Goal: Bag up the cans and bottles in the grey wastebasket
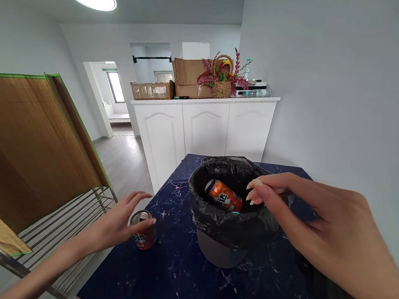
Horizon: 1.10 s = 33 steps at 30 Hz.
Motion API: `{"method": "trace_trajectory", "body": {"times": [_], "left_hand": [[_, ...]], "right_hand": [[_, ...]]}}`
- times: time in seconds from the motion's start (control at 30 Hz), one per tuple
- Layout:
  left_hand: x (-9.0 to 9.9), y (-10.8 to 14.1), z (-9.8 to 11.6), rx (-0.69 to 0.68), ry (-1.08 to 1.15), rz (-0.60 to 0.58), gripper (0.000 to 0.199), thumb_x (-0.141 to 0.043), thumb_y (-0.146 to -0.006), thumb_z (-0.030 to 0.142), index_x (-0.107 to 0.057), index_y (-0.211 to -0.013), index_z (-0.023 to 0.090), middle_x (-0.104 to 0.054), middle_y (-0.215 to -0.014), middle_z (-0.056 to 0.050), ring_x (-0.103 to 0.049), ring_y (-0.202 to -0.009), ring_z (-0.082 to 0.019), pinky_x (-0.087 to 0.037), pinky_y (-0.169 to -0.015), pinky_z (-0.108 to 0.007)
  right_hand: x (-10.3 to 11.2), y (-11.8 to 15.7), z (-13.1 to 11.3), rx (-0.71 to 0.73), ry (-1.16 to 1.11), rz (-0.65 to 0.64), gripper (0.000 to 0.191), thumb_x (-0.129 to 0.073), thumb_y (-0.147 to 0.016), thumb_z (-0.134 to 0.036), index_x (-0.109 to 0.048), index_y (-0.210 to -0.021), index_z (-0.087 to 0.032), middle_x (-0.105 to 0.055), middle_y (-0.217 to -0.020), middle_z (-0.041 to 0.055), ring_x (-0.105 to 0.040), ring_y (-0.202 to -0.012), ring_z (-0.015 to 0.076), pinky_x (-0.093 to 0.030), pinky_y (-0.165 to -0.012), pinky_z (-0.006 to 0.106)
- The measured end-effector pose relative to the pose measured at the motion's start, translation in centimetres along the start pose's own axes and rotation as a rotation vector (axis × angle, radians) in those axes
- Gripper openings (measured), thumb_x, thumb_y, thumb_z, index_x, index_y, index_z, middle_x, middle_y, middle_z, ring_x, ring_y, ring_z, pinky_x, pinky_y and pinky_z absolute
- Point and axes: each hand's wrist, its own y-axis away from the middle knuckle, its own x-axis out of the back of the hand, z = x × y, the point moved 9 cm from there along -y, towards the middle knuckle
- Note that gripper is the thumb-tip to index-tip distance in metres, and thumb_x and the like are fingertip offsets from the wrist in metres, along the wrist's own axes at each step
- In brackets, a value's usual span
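Note:
An orange drink can [223,195] lies tilted inside a grey bin [219,252] lined with a black plastic bag [230,232]. My right hand [323,222] is over the bin's right side, thumb and fingertips drawn together beside the can, with nothing visible between them. To the left, a second can [144,239], red-orange with an opened top, stands upright on the dark blue marbled table [179,284]. My left hand [122,222] reaches around this can with thumb and fingers apart; the thumb crosses in front of it. Whether the left hand touches it, I cannot tell.
Beyond the table stands a white cabinet [205,126] bearing cardboard boxes [188,75], a flower basket [221,89] and plastic bottles [247,72]. A metal rack [71,231] with a brown bamboo mat [34,143] is at left. A plain wall [338,97] closes the right side.

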Motion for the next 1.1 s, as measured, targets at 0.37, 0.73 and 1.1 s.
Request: {"method": "trace_trajectory", "body": {"times": [0.37,0.73,1.1], "left_hand": [[4.1,2.0,-0.2,0.140,0.109,0.379,0.061,-0.075,-0.093,0.055,-0.054,-0.147,0.037,-0.075,-0.123,-0.008,-0.074,-0.101,-0.033,-0.062,-0.091,-0.051],[5.3,-8.3,16.4,-0.205,0.539,0.294,0.060,-0.083,-0.090,0.045,-0.057,-0.141,0.028,-0.069,-0.141,-0.009,-0.068,-0.125,-0.031,-0.054,-0.112,-0.049],[-2.9,-8.9,8.1,0.217,0.930,0.142,0.048,-0.064,-0.100,0.063,-0.065,-0.135,0.030,-0.063,-0.152,-0.007,-0.054,-0.145,-0.027,-0.041,-0.120,-0.037]], "right_hand": [[-0.5,-0.1,0.0,0.003,0.016,-0.002,0.012,-0.060,-0.106,-0.032,-0.072,-0.101,-0.031,-0.079,-0.086,-0.0073,-0.075,-0.071,0.0135,-0.057,-0.066,0.025],[0.6,-0.2,0.7,-0.041,0.037,0.027,0.014,-0.061,-0.105,-0.034,-0.074,-0.100,-0.031,-0.080,-0.084,-0.0058,-0.066,-0.054,0.0119,-0.051,-0.053,0.026],[0.6,-0.8,2.6,-0.149,0.037,0.058,0.022,-0.061,-0.105,-0.039,-0.076,-0.095,-0.028,-0.079,-0.082,-0.0023,-0.073,-0.070,0.0155,-0.051,-0.056,0.025]]}}
